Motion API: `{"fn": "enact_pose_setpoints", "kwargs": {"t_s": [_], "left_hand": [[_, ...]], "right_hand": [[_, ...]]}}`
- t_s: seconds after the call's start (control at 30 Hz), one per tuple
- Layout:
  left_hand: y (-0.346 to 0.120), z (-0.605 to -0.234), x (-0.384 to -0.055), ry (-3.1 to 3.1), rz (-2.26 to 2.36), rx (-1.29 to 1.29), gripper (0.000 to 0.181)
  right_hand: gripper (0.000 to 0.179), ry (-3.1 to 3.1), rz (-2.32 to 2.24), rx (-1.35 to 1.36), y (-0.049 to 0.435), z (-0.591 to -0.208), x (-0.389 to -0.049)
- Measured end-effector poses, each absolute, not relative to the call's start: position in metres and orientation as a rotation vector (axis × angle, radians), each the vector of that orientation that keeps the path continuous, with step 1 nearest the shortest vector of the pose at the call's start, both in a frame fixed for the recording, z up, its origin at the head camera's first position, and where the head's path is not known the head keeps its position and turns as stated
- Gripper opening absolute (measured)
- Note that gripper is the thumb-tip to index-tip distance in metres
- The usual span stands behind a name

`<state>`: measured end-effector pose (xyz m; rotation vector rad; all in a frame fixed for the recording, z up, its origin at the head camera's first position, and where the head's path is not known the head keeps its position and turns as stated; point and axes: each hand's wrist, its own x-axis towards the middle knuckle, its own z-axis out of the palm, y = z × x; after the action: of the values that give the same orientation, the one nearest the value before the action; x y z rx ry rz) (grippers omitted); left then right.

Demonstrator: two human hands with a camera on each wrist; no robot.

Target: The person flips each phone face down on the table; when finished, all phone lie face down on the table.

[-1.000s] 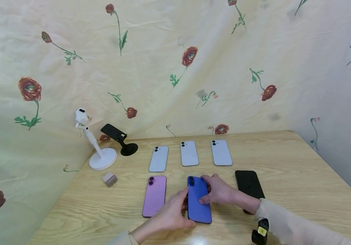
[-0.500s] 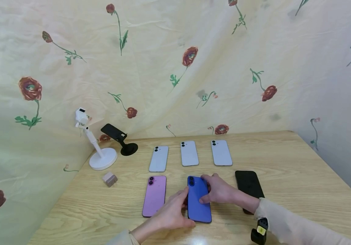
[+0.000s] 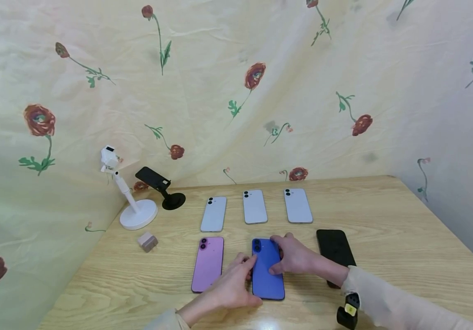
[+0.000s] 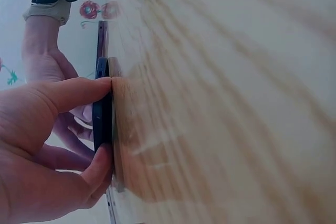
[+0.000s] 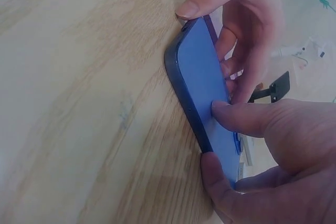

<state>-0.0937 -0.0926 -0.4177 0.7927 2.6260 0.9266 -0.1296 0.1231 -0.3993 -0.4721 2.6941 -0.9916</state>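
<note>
A blue smartphone (image 3: 266, 283) lies back up on the wooden table, camera end away from me. Its left side and near edge are held by my left hand (image 3: 230, 286), fingers along the side and thumb at the near corner. My right hand (image 3: 298, 256) pinches the right side, thumb across the blue back. In the left wrist view, left thumb and fingers meet the phone's dark edge (image 4: 103, 119) close to the tabletop. The right wrist view has the right thumb (image 5: 231, 114) on the blue back and a finger at the edge.
A purple phone (image 3: 209, 263) lies left, a black phone (image 3: 335, 250) right, partly behind the right forearm. Three white phones (image 3: 255, 207) form a back row. A white stand (image 3: 137, 214), a black stand (image 3: 173, 200) and a small pale block (image 3: 148, 241) are at left.
The left hand's fingers have shifted slightly at the blue smartphone's left side. The right hand keeps its pinch, and the other phones are where they were.
</note>
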Motion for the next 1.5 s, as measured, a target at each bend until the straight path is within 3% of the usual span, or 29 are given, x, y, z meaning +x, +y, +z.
{"fn": "enact_pose_setpoints", "kwargs": {"t_s": [0.43,0.6,0.83,1.13,1.5], "left_hand": [[-0.091,-0.414,-0.093,2.644,0.850,0.809,0.093],[-0.086,-0.406,-0.089,2.736,0.701,0.779,0.093],[-0.056,-0.391,-0.090,2.858,0.476,0.880,0.076],[0.010,-0.386,-0.096,2.848,0.355,1.105,0.065],[0.064,-0.401,-0.103,2.862,0.147,1.044,0.085]], "right_hand": [[0.078,2.662,-0.994,-0.591,0.130,-0.402,-0.132],[0.064,2.558,-1.096,-0.689,0.145,-0.399,-0.134],[0.048,2.537,-1.287,-0.714,0.187,-0.386,-0.137],[0.053,2.720,-1.270,-0.390,0.255,-0.377,-0.133],[0.057,2.657,-1.226,-0.103,0.287,-0.382,-0.137]]}}
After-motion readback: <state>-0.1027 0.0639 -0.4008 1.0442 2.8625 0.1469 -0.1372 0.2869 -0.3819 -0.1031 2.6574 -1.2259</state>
